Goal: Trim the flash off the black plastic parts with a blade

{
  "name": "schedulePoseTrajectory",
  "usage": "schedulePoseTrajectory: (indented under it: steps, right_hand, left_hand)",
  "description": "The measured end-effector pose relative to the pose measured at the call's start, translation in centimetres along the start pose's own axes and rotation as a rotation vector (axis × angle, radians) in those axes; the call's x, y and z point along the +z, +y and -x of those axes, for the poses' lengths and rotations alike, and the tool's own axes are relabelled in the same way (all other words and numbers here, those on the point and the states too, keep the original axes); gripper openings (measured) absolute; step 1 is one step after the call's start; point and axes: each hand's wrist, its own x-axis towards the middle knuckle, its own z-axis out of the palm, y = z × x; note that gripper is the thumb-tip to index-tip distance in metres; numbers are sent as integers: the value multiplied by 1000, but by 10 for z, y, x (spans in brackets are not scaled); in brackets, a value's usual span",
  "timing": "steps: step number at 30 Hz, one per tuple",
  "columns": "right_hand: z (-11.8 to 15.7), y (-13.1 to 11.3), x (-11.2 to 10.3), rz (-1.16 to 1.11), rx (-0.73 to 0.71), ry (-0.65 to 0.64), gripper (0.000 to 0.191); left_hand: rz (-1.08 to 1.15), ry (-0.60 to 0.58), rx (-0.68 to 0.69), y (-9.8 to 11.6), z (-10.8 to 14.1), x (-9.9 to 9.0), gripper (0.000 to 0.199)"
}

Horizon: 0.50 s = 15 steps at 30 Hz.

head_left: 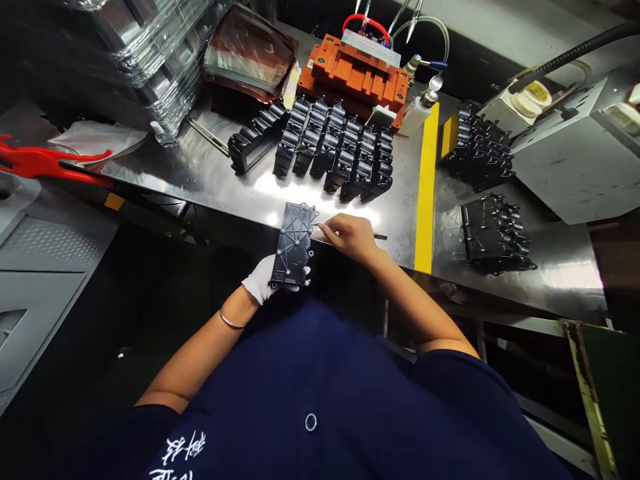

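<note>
My left hand (261, 279), in a white glove, holds a black ribbed moulded housing (294, 243) by its lower end. The housing stands nearly upright in the picture, its flat face with star-shaped ribs and small round bosses turned toward me. At its right edge, my bare right hand (353, 235) is pinched round a thin pen-like tool (381, 237). One end of the tool sticks out behind the hand, and its narrow tip points at the housing's upper right edge. Whether the tip touches the housing I cannot tell.
Several black housings (333, 143) stand in a row on the metal bench (210, 193). An orange fixture (357, 77) sits behind them. Right of the yellow tape (427, 200) lie more housings (495, 233) beside a grey box (575, 147). Wrapped stacks (150, 60) and a red tool (45, 160) are left.
</note>
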Motion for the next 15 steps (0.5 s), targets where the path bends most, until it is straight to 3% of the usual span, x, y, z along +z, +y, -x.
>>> schedulePoseTrajectory:
  steps: [8, 15]
  right_hand:
    - [5, 1, 3, -141, 34, 4, 42]
    - [22, -10, 11, -181, 165, 69, 43]
  left_hand:
    - [-54, 83, 17, 1, 1, 6, 30]
    - [-68, 140, 26, 2, 4, 19, 35]
